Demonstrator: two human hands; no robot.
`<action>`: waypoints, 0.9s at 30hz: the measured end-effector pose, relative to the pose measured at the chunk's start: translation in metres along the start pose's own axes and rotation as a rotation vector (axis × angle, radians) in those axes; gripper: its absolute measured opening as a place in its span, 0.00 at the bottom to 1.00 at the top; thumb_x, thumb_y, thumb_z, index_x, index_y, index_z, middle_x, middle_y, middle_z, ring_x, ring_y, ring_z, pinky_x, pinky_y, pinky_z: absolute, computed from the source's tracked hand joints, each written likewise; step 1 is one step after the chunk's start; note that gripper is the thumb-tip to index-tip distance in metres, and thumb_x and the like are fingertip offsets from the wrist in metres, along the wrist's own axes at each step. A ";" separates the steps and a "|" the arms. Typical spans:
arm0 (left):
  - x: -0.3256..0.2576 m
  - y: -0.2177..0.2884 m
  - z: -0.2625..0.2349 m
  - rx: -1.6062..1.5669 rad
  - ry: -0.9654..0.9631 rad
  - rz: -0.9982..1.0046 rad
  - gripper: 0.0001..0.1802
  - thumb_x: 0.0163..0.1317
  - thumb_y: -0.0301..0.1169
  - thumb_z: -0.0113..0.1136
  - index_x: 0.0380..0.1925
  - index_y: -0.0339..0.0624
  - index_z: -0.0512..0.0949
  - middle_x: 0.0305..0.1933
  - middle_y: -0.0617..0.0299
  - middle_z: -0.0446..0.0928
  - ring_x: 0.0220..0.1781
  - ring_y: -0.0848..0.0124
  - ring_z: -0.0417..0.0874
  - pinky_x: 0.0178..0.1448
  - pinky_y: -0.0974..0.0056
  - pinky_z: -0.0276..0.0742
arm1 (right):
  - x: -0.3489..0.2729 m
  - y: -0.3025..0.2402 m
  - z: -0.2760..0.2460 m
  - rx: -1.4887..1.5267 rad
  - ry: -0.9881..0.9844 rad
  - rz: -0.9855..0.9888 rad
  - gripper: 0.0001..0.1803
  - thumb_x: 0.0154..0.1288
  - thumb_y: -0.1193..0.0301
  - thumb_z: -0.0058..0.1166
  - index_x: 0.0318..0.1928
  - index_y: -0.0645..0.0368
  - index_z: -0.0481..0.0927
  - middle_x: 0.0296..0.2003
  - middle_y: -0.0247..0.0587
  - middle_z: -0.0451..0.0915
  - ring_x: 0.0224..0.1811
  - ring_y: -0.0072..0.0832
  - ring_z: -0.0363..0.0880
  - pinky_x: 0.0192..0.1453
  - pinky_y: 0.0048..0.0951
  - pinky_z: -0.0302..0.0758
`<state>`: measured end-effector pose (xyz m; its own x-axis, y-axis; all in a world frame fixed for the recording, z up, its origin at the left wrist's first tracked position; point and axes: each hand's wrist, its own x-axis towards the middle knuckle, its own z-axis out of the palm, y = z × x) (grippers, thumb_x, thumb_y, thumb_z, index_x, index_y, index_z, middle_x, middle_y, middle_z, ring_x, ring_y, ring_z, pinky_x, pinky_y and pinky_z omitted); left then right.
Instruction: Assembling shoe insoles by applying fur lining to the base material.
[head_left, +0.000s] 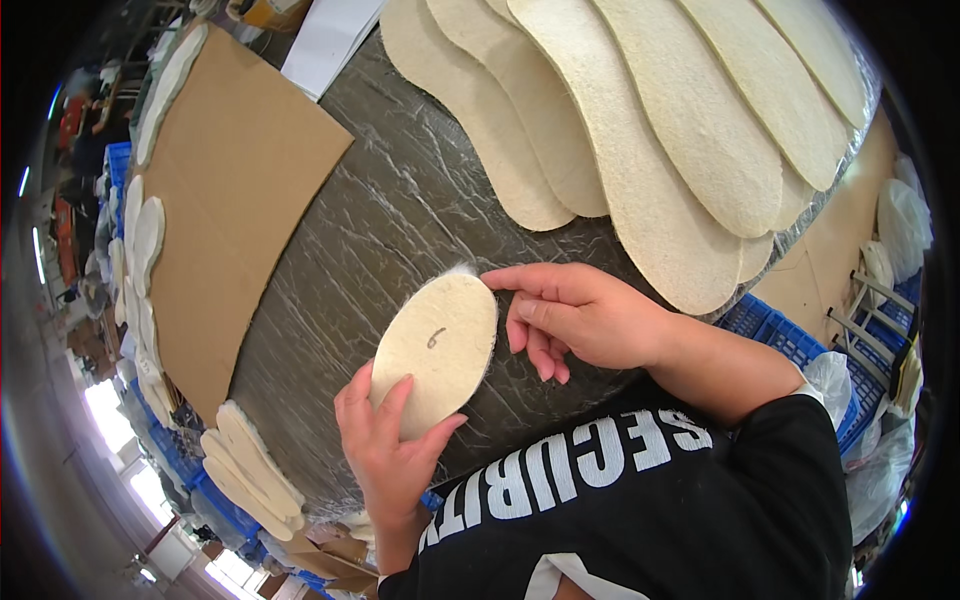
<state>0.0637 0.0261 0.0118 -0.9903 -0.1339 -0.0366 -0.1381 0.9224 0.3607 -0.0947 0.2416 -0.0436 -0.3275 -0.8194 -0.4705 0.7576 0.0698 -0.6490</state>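
Observation:
My left hand [388, 440] grips the lower end of a cream felt insole [445, 325], thumb on one side and fingers on the other. A small handwritten mark sits in the middle of its face, and white fluff sticks out at its upper end. My right hand [580, 315] is at the insole's upper right edge; its stretched index fingertip touches or nearly touches that edge. The other right fingers are loosely bent and hold nothing I can see. Beyond, larger cream insoles [660, 140] lie fanned out and overlapping on the table.
The table [350, 200] has a dark, wrinkled plastic cover. A brown cardboard sheet [235, 200] lies at the left, with white paper [325, 45] beyond it. More insoles [250, 470] rest along the left edge. Blue crates [770, 330] and a metal-framed stand [865, 325] are at the right.

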 end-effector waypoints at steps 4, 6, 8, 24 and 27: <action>0.001 0.003 0.002 0.019 -0.006 0.001 0.35 0.33 0.40 0.83 0.44 0.40 0.80 0.59 0.45 0.73 0.54 0.47 0.74 0.53 0.47 0.75 | 0.000 0.000 0.000 -0.004 -0.003 0.004 0.24 0.78 0.74 0.38 0.70 0.65 0.61 0.33 0.37 0.77 0.24 0.22 0.78 0.28 0.22 0.76; 0.000 0.004 0.003 0.047 -0.005 -0.014 0.39 0.27 0.34 0.84 0.46 0.41 0.79 0.60 0.48 0.72 0.56 0.48 0.73 0.55 0.49 0.73 | -0.001 -0.001 0.000 -0.011 -0.007 0.001 0.24 0.78 0.74 0.38 0.70 0.65 0.61 0.33 0.37 0.77 0.25 0.22 0.78 0.28 0.22 0.76; 0.000 0.005 0.006 0.054 0.002 -0.018 0.39 0.27 0.35 0.84 0.46 0.41 0.78 0.60 0.47 0.72 0.56 0.48 0.73 0.55 0.49 0.73 | -0.001 0.001 0.000 -0.019 -0.012 -0.001 0.24 0.78 0.74 0.37 0.70 0.65 0.61 0.33 0.38 0.77 0.25 0.22 0.78 0.28 0.22 0.76; 0.000 0.003 0.010 0.037 0.033 -0.006 0.38 0.30 0.37 0.83 0.47 0.41 0.77 0.59 0.47 0.72 0.56 0.47 0.73 0.55 0.49 0.74 | -0.002 0.030 0.010 -1.360 -0.021 -1.142 0.14 0.49 0.72 0.65 0.38 0.62 0.84 0.39 0.39 0.81 0.27 0.25 0.75 0.27 0.31 0.73; 0.003 0.006 0.008 0.030 0.010 -0.017 0.38 0.30 0.37 0.83 0.47 0.41 0.77 0.59 0.48 0.72 0.56 0.48 0.73 0.55 0.49 0.74 | -0.004 0.045 0.012 -1.393 -0.161 -1.149 0.13 0.50 0.71 0.61 0.37 0.64 0.86 0.46 0.43 0.85 0.23 0.24 0.74 0.25 0.29 0.70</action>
<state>0.0601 0.0342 0.0064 -0.9876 -0.1533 -0.0334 -0.1557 0.9305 0.3317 -0.0531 0.2409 -0.0639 -0.1735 -0.8329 0.5256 -0.7853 -0.2050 -0.5842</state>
